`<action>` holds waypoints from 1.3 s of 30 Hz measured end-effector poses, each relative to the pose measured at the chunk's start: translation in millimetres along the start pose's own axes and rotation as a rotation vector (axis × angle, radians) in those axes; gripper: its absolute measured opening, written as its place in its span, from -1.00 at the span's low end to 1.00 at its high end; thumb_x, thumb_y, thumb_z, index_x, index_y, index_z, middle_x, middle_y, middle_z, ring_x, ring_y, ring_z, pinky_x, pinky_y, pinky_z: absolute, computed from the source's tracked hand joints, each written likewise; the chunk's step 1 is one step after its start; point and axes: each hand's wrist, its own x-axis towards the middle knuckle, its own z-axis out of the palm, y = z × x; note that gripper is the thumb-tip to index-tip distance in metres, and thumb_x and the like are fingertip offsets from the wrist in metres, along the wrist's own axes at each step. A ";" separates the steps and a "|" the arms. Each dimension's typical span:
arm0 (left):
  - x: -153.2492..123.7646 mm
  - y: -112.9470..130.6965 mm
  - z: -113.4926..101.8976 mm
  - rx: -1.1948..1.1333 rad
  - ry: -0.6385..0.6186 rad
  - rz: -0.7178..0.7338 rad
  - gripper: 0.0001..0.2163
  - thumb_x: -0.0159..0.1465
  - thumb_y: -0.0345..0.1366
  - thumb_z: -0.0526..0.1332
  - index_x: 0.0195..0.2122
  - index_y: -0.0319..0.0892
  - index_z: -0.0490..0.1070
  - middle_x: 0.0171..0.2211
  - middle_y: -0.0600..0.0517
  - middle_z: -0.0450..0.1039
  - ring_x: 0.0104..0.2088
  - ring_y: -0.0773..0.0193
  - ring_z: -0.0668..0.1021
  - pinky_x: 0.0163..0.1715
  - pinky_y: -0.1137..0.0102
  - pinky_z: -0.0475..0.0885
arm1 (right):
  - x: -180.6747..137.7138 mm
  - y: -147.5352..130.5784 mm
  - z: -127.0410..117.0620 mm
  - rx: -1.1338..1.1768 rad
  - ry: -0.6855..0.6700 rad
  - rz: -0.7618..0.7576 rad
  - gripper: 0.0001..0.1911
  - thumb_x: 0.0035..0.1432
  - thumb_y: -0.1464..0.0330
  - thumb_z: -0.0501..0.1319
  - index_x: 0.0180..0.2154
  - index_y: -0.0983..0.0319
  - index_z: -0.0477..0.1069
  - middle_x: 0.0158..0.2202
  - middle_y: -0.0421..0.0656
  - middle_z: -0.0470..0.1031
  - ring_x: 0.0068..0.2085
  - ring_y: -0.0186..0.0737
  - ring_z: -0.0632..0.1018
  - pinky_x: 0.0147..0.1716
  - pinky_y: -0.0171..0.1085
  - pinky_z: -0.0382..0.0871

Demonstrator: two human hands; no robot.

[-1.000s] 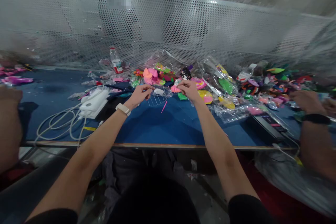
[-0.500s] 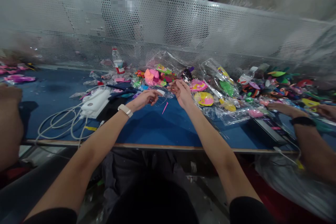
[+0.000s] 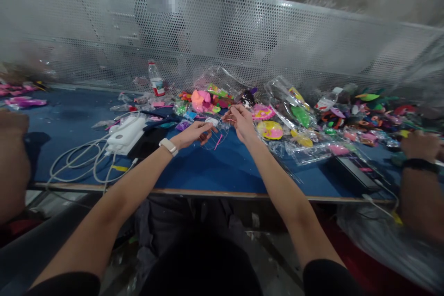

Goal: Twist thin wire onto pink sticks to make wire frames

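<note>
Over the blue table, my left hand (image 3: 194, 134) has its fingers curled at the edge of a thin clear plastic piece (image 3: 224, 128); whether it is a bag or a sheet I cannot tell. From the other side, my right hand (image 3: 242, 122) pinches the same plastic between thumb and fingers. A small white item (image 3: 212, 121) shows just beyond my left fingertips; I cannot make out whether it is held. Below the plastic, a thin pink stick (image 3: 218, 142) lies on the table, partly seen through it. A pink clay-like figure (image 3: 201, 101) sits behind my hands.
To the left stands a white power box (image 3: 126, 136) with looped cables. A plastic bottle (image 3: 157, 81) is at the back, before a perforated metal screen (image 3: 208, 32). Colourful bagged pieces (image 3: 269, 130) spread rightward, near a dark box (image 3: 357, 173). Co-workers' arms are at both sides.
My left hand has shifted slightly, and the clear plastic now spreads lower, over the pink stick. My right hand barely moved. The right-hand co-worker's arm has shifted right.
</note>
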 end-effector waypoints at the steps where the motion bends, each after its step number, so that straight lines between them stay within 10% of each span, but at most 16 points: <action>1: 0.8 -1.6 0.4 0.010 0.021 0.010 -0.60 0.48 0.07 0.25 -0.09 -0.23 0.58 -0.39 0.01 0.42 -0.59 0.41 0.44 -0.58 0.43 0.37 | -0.4 0.6 1.0 0.003 0.001 0.013 -0.60 0.18 -0.01 0.45 -0.20 0.10 0.43 -0.35 -0.25 0.57 -0.28 -0.19 0.68 -0.21 -0.15 0.66; 19: 6.0 -7.5 4.2 0.160 0.091 0.139 -0.69 0.48 -0.04 0.27 0.01 -0.20 0.51 -0.29 -0.01 0.52 -0.62 0.42 0.52 -0.61 0.49 0.43 | -1.4 10.9 2.6 0.006 0.044 0.122 -0.56 0.06 0.02 0.50 -0.17 0.09 0.44 -0.31 -0.27 0.50 -0.37 -0.18 0.67 -0.32 -0.10 0.67; 39: 9.5 -12.8 7.1 0.067 0.053 0.138 -0.71 0.43 -0.13 0.35 0.00 -0.21 0.38 -0.29 0.05 0.48 -0.49 0.30 0.66 -0.43 0.39 0.61 | -12.3 9.8 10.1 -0.275 -0.013 -0.197 -0.55 -0.06 0.23 0.56 -0.14 0.12 0.49 -0.25 -0.23 0.54 -0.26 -0.18 0.60 -0.22 -0.11 0.66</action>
